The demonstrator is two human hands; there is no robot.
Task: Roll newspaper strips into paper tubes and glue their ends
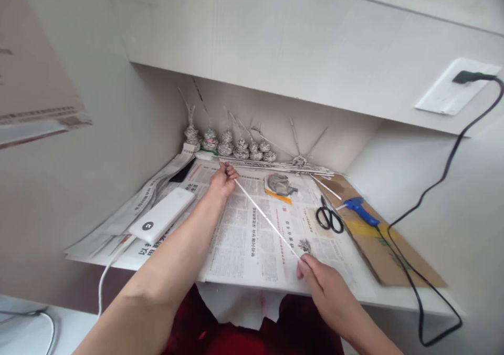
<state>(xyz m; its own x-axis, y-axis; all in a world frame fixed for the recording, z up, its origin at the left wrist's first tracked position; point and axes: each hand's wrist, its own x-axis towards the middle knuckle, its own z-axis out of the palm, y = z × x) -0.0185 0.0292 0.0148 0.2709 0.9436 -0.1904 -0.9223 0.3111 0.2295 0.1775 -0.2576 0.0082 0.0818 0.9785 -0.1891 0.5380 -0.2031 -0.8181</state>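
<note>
A thin white rolled-paper stick [268, 219] slants between my two hands above newspaper sheets [240, 239]. My left hand [224, 179] is closed around its far end, near a bundle of similar paper sticks [271, 164]. At the near end, close to the table's front edge, my right hand [319, 277] pinches the stick between thumb and fingers. Beyond the hands lies a crumpled grey item [280, 184] on something orange; its kind is unclear. Black-handled scissors [329, 219] rest to the right.
Several coiled-paper gourd shapes [226, 144] line the back wall. A blue glue gun [362, 211] lies on cardboard [388, 255], its black cord [433, 187] looping to a wall socket [459, 86]. At left are a white power bank [162, 216] with a cable and a dark flat object [182, 170].
</note>
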